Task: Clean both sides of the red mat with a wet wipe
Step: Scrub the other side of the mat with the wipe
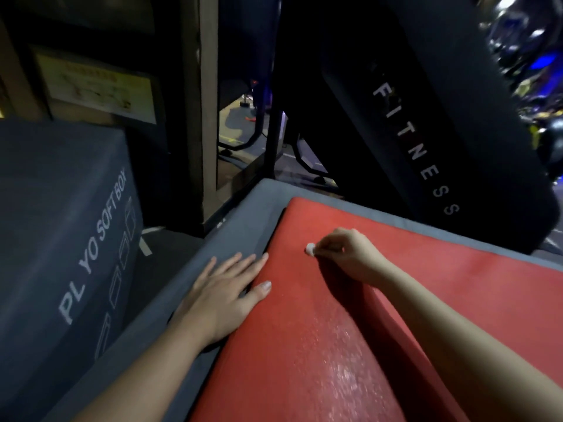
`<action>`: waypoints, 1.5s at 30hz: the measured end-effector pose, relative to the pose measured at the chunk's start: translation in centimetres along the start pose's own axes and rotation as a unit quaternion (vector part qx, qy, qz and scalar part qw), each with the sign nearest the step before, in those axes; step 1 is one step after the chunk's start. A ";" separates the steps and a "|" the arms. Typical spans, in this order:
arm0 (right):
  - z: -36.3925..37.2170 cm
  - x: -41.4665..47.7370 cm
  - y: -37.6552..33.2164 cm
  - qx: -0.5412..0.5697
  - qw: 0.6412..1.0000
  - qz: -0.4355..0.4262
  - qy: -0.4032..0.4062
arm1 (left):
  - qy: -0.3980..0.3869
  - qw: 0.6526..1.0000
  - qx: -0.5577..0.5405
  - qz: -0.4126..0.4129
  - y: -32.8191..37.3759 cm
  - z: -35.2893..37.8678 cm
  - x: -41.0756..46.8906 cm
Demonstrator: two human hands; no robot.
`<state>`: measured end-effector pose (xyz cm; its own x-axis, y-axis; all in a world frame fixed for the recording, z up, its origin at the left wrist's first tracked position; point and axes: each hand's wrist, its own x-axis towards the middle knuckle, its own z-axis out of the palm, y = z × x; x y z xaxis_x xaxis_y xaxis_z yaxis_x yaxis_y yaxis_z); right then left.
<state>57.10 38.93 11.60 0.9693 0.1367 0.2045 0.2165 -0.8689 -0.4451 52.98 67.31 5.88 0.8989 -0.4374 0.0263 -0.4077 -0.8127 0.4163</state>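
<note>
The red mat [320, 345] lies on a grey padded platform [243, 214] and fills the lower right of the head view; a glistening wet streak runs down its middle. My left hand [225, 293] rests flat with straight fingers on the mat's left edge, partly on the grey platform. My right hand [347, 254] is over the mat's far part and pinches a small balled white wet wipe [310, 249] against the surface.
A grey box marked PLYO SOFT BOX [67, 226] stands to the left. A black pad lettered FITNESS [420, 138] leans behind the platform. A wooden post [201, 111] rises at the back, with gym floor and machine legs beyond.
</note>
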 end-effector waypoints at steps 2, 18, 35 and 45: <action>-0.1 -0.9 -0.4 0.009 1.000 -0.012 -0.013 | 0.010 1.000 0.000 -0.007 0.1 -0.1 0.2; 0.9 -5.6 -4.7 0.008 0.996 0.056 0.069 | 0.015 1.000 0.003 -0.006 -0.5 0.2 0.4; 0.5 -11.8 -8.4 0.000 1.000 -0.001 -0.016 | 0.023 1.000 0.000 -0.001 -0.3 -0.1 0.4; 3.1 -14.4 -9.9 -0.001 0.999 -0.002 0.052 | 0.029 1.000 0.008 -0.002 -0.4 0.0 0.6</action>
<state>41.34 47.03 10.34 0.9511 0.0902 0.2953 0.2197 -0.8697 -0.4420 53.68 67.41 5.70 0.9081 -0.4116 0.0773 -0.4061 -0.8205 0.4023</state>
